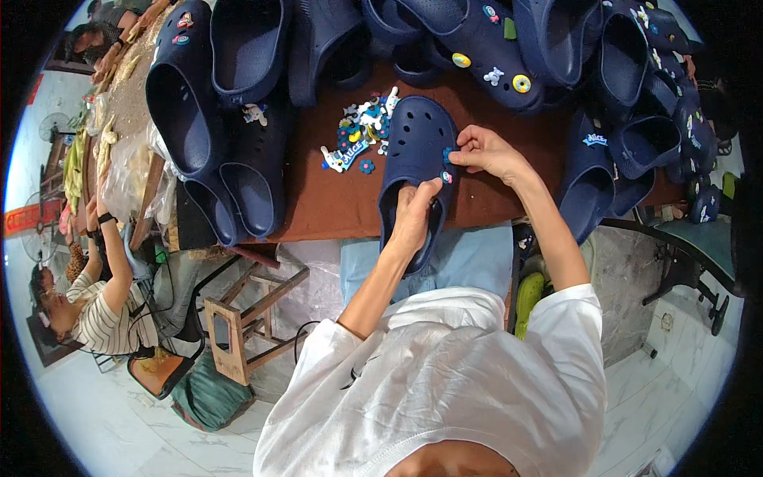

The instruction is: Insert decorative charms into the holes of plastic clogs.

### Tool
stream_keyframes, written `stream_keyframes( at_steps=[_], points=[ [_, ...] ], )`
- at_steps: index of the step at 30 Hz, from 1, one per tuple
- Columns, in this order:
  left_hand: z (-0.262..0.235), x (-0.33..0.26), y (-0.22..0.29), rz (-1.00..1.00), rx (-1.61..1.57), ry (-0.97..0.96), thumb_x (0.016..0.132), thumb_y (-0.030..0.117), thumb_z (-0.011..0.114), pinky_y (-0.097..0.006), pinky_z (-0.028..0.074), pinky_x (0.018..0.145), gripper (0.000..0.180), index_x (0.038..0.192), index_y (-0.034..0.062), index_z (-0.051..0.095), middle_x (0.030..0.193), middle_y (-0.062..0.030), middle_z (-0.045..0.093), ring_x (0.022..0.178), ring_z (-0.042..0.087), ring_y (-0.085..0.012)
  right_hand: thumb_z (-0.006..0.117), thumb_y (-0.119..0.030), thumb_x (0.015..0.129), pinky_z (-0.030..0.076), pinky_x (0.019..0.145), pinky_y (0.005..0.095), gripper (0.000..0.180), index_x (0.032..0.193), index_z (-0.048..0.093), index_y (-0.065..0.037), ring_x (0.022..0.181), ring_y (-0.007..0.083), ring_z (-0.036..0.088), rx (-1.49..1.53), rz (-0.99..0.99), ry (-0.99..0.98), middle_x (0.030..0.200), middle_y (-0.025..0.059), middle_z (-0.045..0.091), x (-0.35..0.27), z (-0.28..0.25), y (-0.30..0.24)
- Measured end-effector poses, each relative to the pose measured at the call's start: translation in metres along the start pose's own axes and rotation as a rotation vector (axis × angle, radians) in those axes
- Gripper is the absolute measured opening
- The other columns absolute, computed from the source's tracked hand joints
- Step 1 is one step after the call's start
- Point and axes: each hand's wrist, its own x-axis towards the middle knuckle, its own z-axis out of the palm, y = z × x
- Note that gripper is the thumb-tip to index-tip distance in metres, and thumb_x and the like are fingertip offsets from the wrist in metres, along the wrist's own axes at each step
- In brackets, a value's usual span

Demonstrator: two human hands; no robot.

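The left hand [413, 216] holds a dark blue shoe [417, 139] on the brown table [322, 208]. The right hand [489, 157] pinches a little blue flower [447, 154] by the shoe's right side. Small charms [368, 121] sit in a pile just left of the shoe. More blue shoes [248, 52] stand left, right and far.

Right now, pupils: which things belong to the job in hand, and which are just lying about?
In the job:
navy clog, gripped by the left hand
blue flower charm at the right hand
pile of shoe charms
other navy clogs, seemingly

Seemingly lying about:
wooden stool
clear plastic bag
dark green bundle
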Motion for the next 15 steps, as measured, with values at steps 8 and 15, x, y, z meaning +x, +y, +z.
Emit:
stream_keyframes(
  at_steps=[8,15],
  points=[
    [0.008,-0.006,0.005,0.054,0.002,-0.036,0.084,0.029,0.066,-0.023,0.028,0.054,0.028,0.069,0.0115,0.050,0.071,0.0069,0.044,0.063,0.036,-0.0032,0.081,-0.020,0.077,0.046,0.063,0.0211,0.033,0.095,0.054,-0.012,0.069,0.0043,0.052,-0.124,0.011,0.023,0.076,-0.0065,0.052,0.000,0.000,-0.004],
    [0.012,-0.007,0.004,0.076,0.033,-0.046,0.090,0.031,0.061,-0.024,0.042,0.077,0.041,0.105,-0.0066,0.056,0.097,-0.0029,0.058,0.086,0.051,-0.0082,0.070,-0.007,0.085,0.046,0.064,0.0197,0.026,0.109,0.061,-0.005,0.076,0.0070,0.056,-0.009,-0.443,0.231,0.097,0.0028,0.054,-0.020,0.034,0.026]
  ],
)
